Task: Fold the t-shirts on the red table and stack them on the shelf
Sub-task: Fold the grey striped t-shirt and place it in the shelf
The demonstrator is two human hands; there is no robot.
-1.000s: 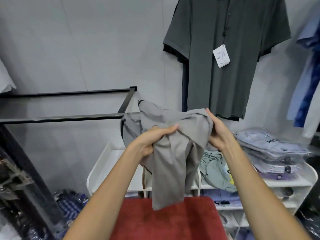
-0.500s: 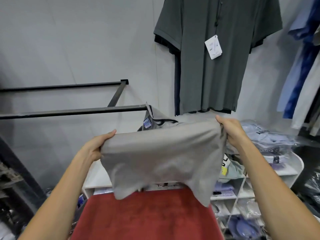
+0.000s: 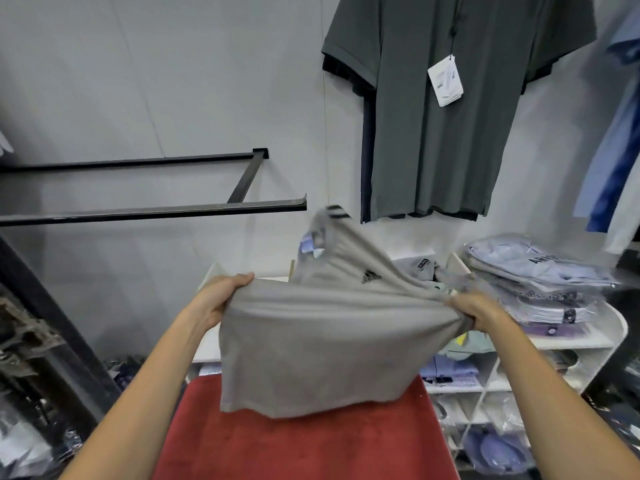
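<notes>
The grey tee [image 3: 311, 341] is held up in the air over the red table [image 3: 304, 445], stretched out sideways between both hands. It's pinched at one edge by the left hand [image 3: 221, 299], and a bunched corner is gripped by the right hand [image 3: 474, 310], fingers curled into the cloth. The long axis runs left to right along that taut top edge, and the near part hangs down toward the table, its hem just above the red top or maybe brushing it. The collar end is flipped away toward the wall, but that part is blurred, so it's hard to say exactly how it lies.

Progress-wise, not much can be counted as done for this shirt: it's only spread out, no fold is seen yet. Laying it flat, folding and stacking are all left. Behind the table is the white shelf [image 3: 588, 341], where bagged shirts [image 3: 540, 271] are already piled on the right side.
</notes>
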